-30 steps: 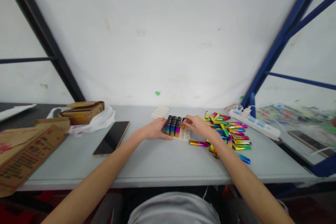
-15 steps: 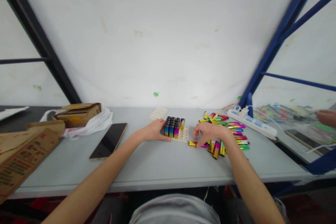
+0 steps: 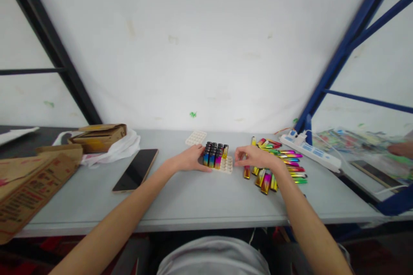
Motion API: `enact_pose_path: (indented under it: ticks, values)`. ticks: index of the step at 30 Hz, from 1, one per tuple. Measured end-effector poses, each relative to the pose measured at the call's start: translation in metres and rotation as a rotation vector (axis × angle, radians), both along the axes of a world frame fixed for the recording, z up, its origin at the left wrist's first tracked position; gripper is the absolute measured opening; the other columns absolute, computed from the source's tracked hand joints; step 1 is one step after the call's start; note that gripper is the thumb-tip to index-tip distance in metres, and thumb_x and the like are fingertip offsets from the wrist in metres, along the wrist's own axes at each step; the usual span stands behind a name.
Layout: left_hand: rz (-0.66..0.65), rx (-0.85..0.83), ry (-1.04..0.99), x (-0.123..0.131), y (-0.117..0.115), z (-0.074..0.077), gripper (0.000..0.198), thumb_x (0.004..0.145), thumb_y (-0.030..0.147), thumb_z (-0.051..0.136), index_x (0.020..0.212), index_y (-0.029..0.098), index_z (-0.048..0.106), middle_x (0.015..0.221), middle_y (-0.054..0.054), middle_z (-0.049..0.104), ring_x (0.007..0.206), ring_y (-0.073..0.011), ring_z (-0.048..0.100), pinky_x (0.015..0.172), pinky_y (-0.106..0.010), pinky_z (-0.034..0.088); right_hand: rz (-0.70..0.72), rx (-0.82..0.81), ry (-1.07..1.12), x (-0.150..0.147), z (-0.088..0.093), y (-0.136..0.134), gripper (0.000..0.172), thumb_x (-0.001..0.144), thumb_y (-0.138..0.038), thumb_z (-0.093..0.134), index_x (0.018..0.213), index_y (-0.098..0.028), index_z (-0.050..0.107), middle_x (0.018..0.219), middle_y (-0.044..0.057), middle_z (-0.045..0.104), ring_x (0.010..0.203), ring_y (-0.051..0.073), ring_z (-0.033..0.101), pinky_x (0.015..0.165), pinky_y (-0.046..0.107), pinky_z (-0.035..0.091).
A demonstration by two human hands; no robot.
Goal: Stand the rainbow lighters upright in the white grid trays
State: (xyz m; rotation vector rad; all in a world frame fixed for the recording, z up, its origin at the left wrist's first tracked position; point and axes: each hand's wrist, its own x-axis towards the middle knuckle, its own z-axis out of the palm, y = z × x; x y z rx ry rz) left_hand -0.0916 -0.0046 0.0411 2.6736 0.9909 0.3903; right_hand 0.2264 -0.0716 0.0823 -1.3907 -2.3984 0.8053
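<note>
A white tray (image 3: 227,166) with round holes lies mid-table, and several rainbow-coloured lighters (image 3: 213,155) stand upright in its left part. My left hand (image 3: 190,158) rests against the tray's left side, fingers curled on it. Just right of the tray, my right hand (image 3: 254,157) pinches one gold and pink lighter (image 3: 247,171), which hangs upright from my fingers. A heap of loose shiny lighters (image 3: 284,163) lies right of that hand.
A second, bare white tray (image 3: 195,138) lies behind the first. A phone (image 3: 137,169) lies face up at the left, by cardboard boxes (image 3: 32,180) and a plastic bag (image 3: 119,148). At the right are a power strip (image 3: 311,151) and another person's hand (image 3: 400,149).
My right hand left the tray, reached down to a lighter lying on the table, and has now lifted it upright. My left hand has stayed on the tray.
</note>
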Motion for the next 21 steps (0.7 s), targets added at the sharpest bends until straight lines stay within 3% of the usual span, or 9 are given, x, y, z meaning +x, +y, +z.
enact_pose_path:
  ticks: [5, 8, 14, 19, 21]
  values:
    - [0.001, 0.002, -0.005, -0.001, -0.001, 0.0, 0.067, 0.071, 0.076, 0.08, 0.104, 0.019, 0.068, 0.106, -0.011, 0.069, 0.101, -0.0336, 0.065, 0.092, -0.043, 0.055, -0.007, -0.005, -0.063, 0.022, 0.005, -0.008, 0.04, 0.083, -0.05, 0.081, 0.107, -0.02, 0.073, 0.106, 0.008, 0.078, 0.094, 0.025, 0.071, 0.083, 0.032, 0.053]
    - [0.003, -0.01, -0.012, -0.001, -0.001, 0.0, 0.068, 0.07, 0.075, 0.081, 0.105, 0.019, 0.068, 0.108, -0.011, 0.07, 0.101, -0.0331, 0.065, 0.093, -0.042, 0.055, -0.114, -0.023, -0.195, 0.033, 0.005, -0.009, 0.037, 0.083, -0.047, 0.082, 0.104, -0.019, 0.073, 0.102, 0.009, 0.078, 0.092, 0.026, 0.071, 0.077, 0.031, 0.05]
    - [0.003, -0.033, -0.019, -0.002, -0.001, 0.0, 0.068, 0.072, 0.075, 0.081, 0.108, 0.019, 0.068, 0.11, -0.011, 0.07, 0.103, -0.0328, 0.066, 0.094, -0.041, 0.054, -0.322, 0.057, -0.436, 0.01, -0.005, -0.004, 0.027, 0.085, -0.039, 0.083, 0.098, -0.017, 0.075, 0.1, 0.012, 0.079, 0.092, 0.027, 0.072, 0.072, 0.03, 0.046]
    - [-0.022, -0.015, -0.021, -0.002, 0.0, -0.002, 0.068, 0.072, 0.073, 0.083, 0.109, 0.018, 0.068, 0.111, -0.012, 0.07, 0.104, -0.0332, 0.065, 0.096, -0.042, 0.053, -0.266, 0.083, -0.298, -0.005, -0.013, 0.001, 0.028, 0.085, -0.031, 0.082, 0.109, -0.018, 0.075, 0.09, 0.007, 0.08, 0.083, 0.023, 0.073, 0.073, 0.029, 0.047]
    - [-0.018, -0.003, -0.02, -0.001, 0.0, -0.002, 0.068, 0.072, 0.073, 0.083, 0.108, 0.017, 0.068, 0.11, -0.012, 0.07, 0.103, -0.0334, 0.065, 0.095, -0.043, 0.054, -0.253, 0.136, -0.216, -0.005, -0.012, 0.004, 0.021, 0.087, -0.032, 0.079, 0.102, -0.018, 0.077, 0.085, 0.007, 0.079, 0.078, 0.022, 0.071, 0.073, 0.029, 0.047]
